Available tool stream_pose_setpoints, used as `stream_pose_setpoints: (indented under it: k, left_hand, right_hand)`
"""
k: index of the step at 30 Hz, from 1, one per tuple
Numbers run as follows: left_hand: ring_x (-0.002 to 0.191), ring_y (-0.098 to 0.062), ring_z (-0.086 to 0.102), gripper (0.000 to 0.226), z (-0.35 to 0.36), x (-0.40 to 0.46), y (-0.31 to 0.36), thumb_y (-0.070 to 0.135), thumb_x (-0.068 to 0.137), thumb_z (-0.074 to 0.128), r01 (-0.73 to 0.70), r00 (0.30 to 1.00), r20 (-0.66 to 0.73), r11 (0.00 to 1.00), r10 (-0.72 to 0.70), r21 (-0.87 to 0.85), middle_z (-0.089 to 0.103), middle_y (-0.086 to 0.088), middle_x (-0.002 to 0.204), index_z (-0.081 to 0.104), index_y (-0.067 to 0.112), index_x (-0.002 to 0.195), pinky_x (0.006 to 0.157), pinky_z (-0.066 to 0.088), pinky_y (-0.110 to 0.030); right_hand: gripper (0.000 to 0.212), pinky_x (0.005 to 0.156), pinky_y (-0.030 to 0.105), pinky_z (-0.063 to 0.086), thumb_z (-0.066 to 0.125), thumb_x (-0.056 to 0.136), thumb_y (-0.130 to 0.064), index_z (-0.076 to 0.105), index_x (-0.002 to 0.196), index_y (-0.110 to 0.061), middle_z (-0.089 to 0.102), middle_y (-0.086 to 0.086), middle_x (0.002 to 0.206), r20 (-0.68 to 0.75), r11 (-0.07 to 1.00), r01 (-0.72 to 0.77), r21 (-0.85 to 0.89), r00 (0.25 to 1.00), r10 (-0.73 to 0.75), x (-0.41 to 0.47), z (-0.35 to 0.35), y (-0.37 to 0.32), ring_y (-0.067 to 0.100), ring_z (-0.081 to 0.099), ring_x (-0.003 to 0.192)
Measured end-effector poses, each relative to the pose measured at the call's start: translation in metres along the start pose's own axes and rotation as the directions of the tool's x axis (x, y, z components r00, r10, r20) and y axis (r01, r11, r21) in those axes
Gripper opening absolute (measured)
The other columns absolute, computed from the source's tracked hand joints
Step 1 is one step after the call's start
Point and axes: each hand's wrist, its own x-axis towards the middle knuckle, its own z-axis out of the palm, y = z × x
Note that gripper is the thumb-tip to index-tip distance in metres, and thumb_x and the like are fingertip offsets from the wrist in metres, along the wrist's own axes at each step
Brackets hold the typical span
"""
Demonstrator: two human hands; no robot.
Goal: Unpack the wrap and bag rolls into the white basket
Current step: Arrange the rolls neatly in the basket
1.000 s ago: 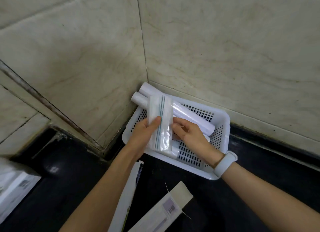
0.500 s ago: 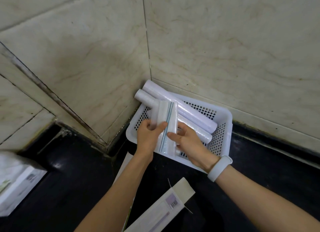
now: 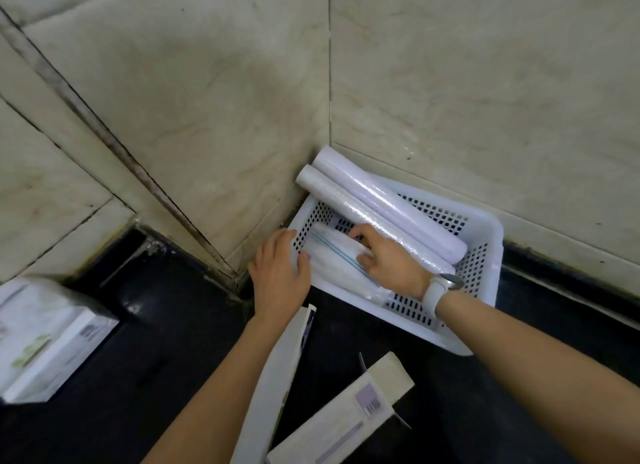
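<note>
The white perforated basket (image 3: 485,256) stands in the corner against the marble walls. Two long wrap rolls (image 3: 391,207) lie slanted in it, their upper ends sticking out over the far left corner. A clear bag roll with a blue stripe (image 3: 337,259) lies inside the basket near its left wall. My right hand (image 3: 391,259) is inside the basket, fingers curled over the bag roll. My left hand (image 3: 278,273) rests on the basket's left rim, thumb touching the bag roll.
Two opened white cartons, a narrow one (image 3: 277,377) and one with a barcode label (image 3: 349,418), lie on the black counter in front of the basket. A white box (image 3: 48,339) sits at the left edge. Walls close off the far side.
The bag roll went from upright between my hands above the basket down into the basket, lying flat. My left hand shifted to the rim.
</note>
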Motion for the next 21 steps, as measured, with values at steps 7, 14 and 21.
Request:
stream_pose_setpoints:
  k: [7, 14, 21]
  left_hand:
    - [0.133, -0.027, 0.037, 0.057, 0.012, -0.007, -0.016, 0.042, 0.084, 0.030, -0.103, 0.993, 0.063, 0.991, 0.098, 0.085, 0.041, -0.008, 0.145, 0.045, 0.016, 0.133, 0.107, 0.027, -0.051]
    - [0.137, -0.028, 0.032, 0.060, 0.014, -0.009, -0.018, 0.042, 0.085, 0.026, -0.139, 0.989, 0.074, 0.982, 0.130, 0.127, 0.036, -0.009, 0.149, 0.041, 0.015, 0.136, 0.108, 0.026, -0.053]
    - [0.138, -0.027, 0.028, 0.062, -0.004, -0.014, -0.013, 0.046, 0.085, 0.029, -0.068, 0.996, 0.058, 0.996, 0.064, 0.061, 0.033, -0.008, 0.150, 0.035, 0.018, 0.140, 0.111, 0.021, -0.051]
  right_hand:
    - [0.035, 0.087, 0.045, 0.050, 0.043, 0.091, -0.011, 0.041, 0.125, -0.021, 0.062, 0.016, 0.113, 0.132, 0.983, 0.076, -0.166, 0.990, -0.055, 0.002, 0.019, 0.025, 0.032, 0.061, 0.095]
    - [0.053, 0.110, 0.041, 0.027, 0.041, 0.095, -0.017, 0.021, 0.144, -0.015, 0.023, 0.008, 0.153, 0.344, 0.686, 0.411, -0.600, 0.907, -0.242, -0.004, 0.011, 0.035, 0.028, 0.027, 0.136]
    - [0.051, 0.118, 0.032, -0.005, 0.034, 0.094, -0.004, 0.026, 0.143, -0.019, 0.016, -0.001, 0.156, 0.373, 0.908, 0.257, -0.331, 0.920, -0.124, -0.009, 0.007, 0.030, 0.015, -0.002, 0.145]
